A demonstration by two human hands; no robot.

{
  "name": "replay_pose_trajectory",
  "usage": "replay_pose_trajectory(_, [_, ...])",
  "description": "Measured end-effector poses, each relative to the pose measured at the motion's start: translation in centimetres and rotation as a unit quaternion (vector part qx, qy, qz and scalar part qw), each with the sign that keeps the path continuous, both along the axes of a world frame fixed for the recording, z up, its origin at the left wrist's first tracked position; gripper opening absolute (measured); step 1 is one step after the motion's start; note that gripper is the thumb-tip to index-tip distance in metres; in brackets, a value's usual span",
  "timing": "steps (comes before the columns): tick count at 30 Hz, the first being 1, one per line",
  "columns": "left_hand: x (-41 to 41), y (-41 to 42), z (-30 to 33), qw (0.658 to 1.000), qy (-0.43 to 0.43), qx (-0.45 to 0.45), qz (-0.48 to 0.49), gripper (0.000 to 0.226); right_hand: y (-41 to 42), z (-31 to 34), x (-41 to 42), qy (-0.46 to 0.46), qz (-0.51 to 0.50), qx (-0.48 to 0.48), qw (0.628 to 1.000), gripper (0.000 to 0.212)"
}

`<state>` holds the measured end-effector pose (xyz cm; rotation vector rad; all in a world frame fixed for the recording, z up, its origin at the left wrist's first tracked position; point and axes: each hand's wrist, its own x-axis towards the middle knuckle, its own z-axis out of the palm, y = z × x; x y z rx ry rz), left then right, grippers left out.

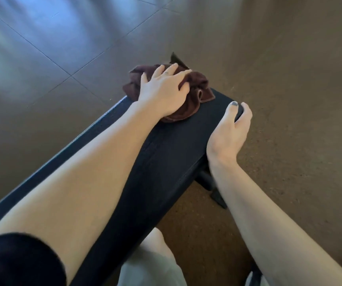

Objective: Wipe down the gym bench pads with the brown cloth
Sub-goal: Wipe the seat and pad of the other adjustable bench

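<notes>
Landmark was the long black padded vinyl gym bench pad. Its long axis ran from near my body out toward its far end, angling up and right in the head view. Left of it, glossy dark floor tiles.

My left hand lay flat on the bunched brown terry cloth at the pad's far end. Fingers were spread and pressing down, not pinching. The cloth sat crumpled on the pad top, spilling slightly over the far-left edge.

My guess: cloth soft, light, limp, bunches easily, best driven by palm pressure on its middle. The pad looked firm and smooth, so the cloth should slide.

My right hand gripped the pad's right edge near the far corner, thumb on top, fingers curled underneath. Right of the pad, brown speckled flooring.
</notes>
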<state>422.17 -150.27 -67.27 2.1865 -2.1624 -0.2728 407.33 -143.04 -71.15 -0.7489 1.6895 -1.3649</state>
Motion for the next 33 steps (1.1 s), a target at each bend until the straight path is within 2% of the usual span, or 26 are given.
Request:
replay_pose_trajectory(5, [-2.9,4.7,-0.1,0.982,0.011,-0.022,-0.185,0.046,0.4,0.1,0.2,-0.028,-0.018,-0.010,0.999,0.062])
replay_pose_trajectory(7, [-2.7,3.8,0.1,0.971,0.044,-0.018,-0.232,0.045,0.4,0.0,0.4,-0.039,-0.034,-0.015,0.999,0.066])
replay_pose_trajectory(10, [-1.9,0.7,0.3,0.963,0.029,-0.020,-0.268,0.044,0.1,-0.1,0.4,-0.031,-0.041,-0.022,0.998,0.061])
replay_pose_trajectory(12, [-1.2,-1.4,0.5,0.976,0.007,-0.030,-0.216,0.044,0.1,-0.2,0.3,-0.020,-0.030,-0.018,0.999,0.065])
replay_pose_trajectory(14, [0.0,-3.1,0.6,0.993,-0.006,-0.029,-0.113,0.042,0.1,-0.4,0.2,-0.009,-0.021,-0.015,1.000,0.062])
replay_pose_trajectory(16, [1.6,-3.8,0.9,1.000,0.020,-0.003,-0.021,0.041,0.0,-0.5,0.0,-0.004,-0.020,-0.008,1.000,0.056])
replay_pose_trajectory(19, [4.7,-3.0,1.1,0.992,0.100,0.021,0.069,0.042,-0.3,-0.6,0.1,0.003,-0.014,0.004,1.000,0.054])
replay_pose_trajectory(22, [7.6,0.4,1.1,0.978,0.134,0.027,0.158,0.047,-0.1,-0.4,0.2,0.001,-0.015,0.000,1.000,0.052])
replay_pose_trajectory(24, [8.5,3.4,1.4,0.972,0.130,0.029,0.192,0.048,0.1,-0.1,0.1,0.000,-0.015,-0.001,1.000,0.051])
replay_pose_trajectory(29, [11.4,13.4,1.7,0.975,0.059,0.002,0.214,0.036,0.4,0.6,0.1,-0.001,-0.005,0.006,1.000,0.050])
replay_pose_trajectory(33, [13.7,21.0,2.1,0.969,0.063,-0.006,0.241,0.045,0.5,0.5,0.3,-0.010,-0.005,0.006,1.000,0.051])
